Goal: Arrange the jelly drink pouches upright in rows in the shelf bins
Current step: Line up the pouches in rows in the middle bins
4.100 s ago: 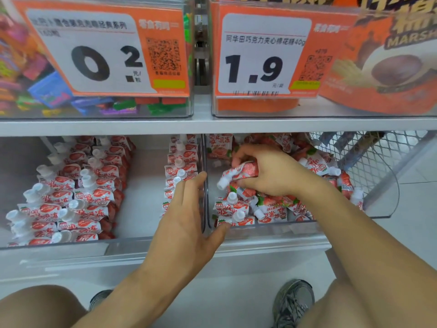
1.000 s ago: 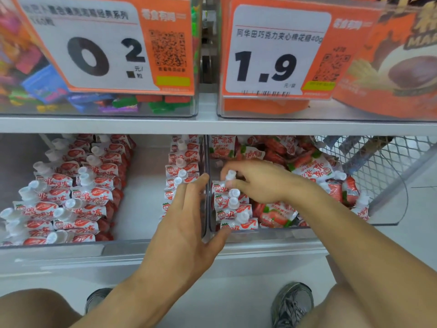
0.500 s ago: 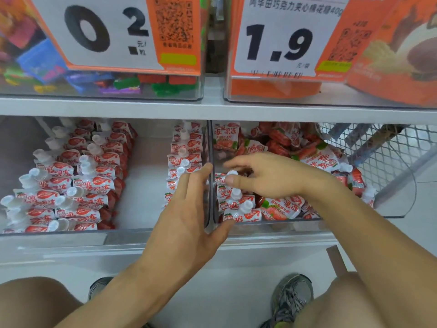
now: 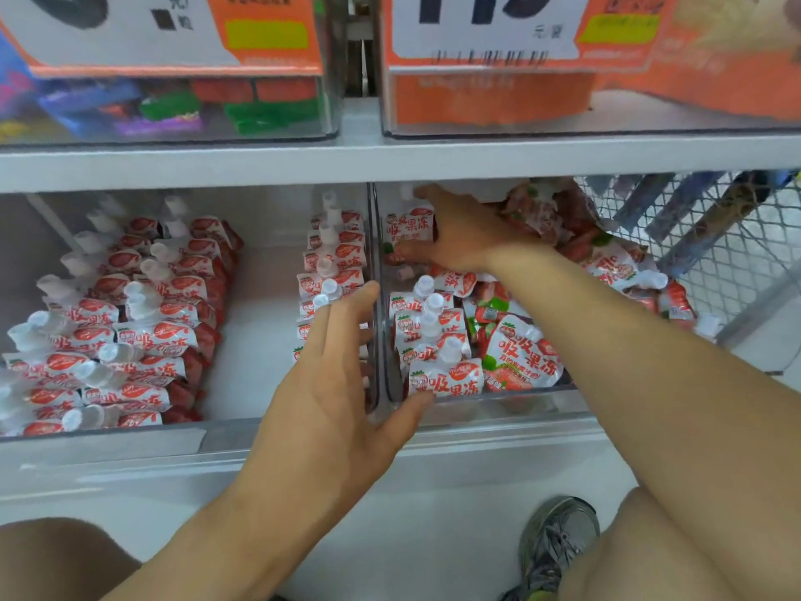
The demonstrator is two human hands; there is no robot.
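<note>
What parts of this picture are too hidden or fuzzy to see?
Head view:
- Price signs: cut off by the top edge.
- Sweets in the upper left bin: blurred.
- Right hand: its grip on the back pouch is hidden by the hand itself.
- Pouches under the right forearm: covered.

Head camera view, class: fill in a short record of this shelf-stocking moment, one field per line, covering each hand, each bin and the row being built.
Left hand: fingers straight, resting against the clear divider between the bins
Right hand: deep in the right bin, gripping an upright pouch
Front row: several pouches upright along the right bin's left wall
Loose pile: jumbled pouches, right bin
Left bin: neat rows at both sides, bare middle
</note>
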